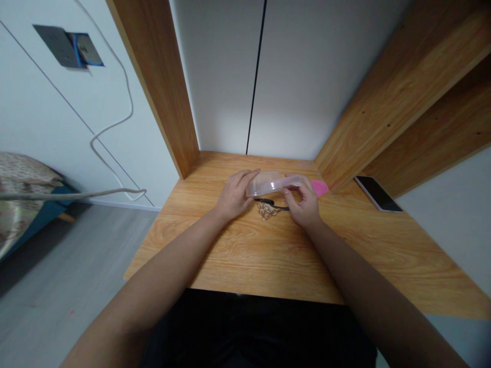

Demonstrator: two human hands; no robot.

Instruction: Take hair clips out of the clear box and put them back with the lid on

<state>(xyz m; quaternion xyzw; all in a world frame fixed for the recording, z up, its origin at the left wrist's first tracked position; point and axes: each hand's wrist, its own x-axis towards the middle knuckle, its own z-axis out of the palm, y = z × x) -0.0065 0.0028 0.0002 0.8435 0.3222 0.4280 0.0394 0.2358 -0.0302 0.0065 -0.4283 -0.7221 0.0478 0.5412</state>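
Clear plastic box (274,184), shallow, round-cornered, gripped between both hands over the wood-grain worktop (245,266). Left hand (233,197) curved, fingers across the box's left end; right hand (303,202) in a narrow pinch on its right end. Tangled gold-coloured chain (266,210) and dark cord (264,201) lie just nearer than the box. Pink plastic piece (319,187) just beside right hand; black phone (378,193) well right, near the worktop's edge.

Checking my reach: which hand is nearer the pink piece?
Your right hand, just beside the pink piece; your left hand is farther off, across the clear plastic box.
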